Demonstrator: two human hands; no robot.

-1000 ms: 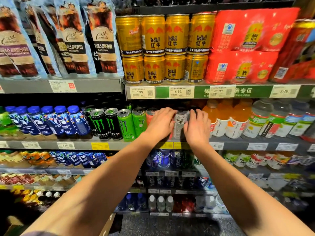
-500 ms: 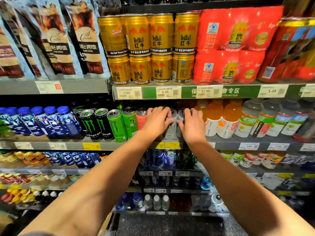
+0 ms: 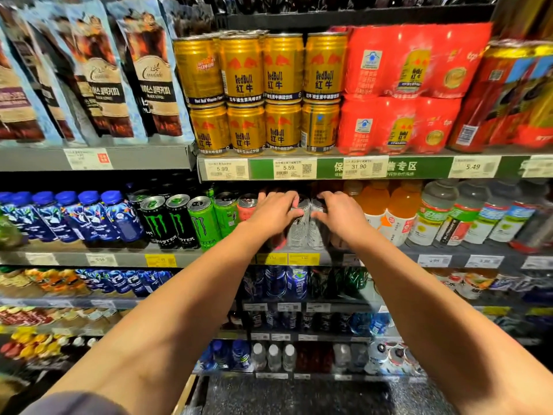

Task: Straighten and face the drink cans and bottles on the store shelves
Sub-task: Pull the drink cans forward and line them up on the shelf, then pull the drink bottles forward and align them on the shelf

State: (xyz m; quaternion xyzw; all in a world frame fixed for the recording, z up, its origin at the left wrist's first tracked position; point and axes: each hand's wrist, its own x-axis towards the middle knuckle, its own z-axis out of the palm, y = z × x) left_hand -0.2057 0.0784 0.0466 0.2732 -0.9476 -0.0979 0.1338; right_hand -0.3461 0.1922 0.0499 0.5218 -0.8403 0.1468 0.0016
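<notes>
Two tall silver-white cans stand side by side on the middle shelf (image 3: 209, 256). My left hand (image 3: 273, 212) wraps the left silver can (image 3: 299, 229), with its fingers over the can's top. My right hand (image 3: 339, 215) grips the right silver can (image 3: 317, 232) from the right side. A pink can (image 3: 247, 208) stands just left of my left hand, partly hidden by it. Further left are green Monster cans (image 3: 205, 223) and black Monster cans (image 3: 163, 221), their logos facing out.
Orange drink bottles (image 3: 398, 211) and clear bottles (image 3: 434, 214) stand right of my hands. Blue-capped bottles (image 3: 89, 217) fill the shelf's left end. Gold Red Bull cans (image 3: 263, 91) are stacked two high on the shelf above, beside red multipacks (image 3: 404, 88).
My hands moved from holding one silver can between them to one hand on each of two adjacent silver cans. The camera view shifted left and down slightly.
</notes>
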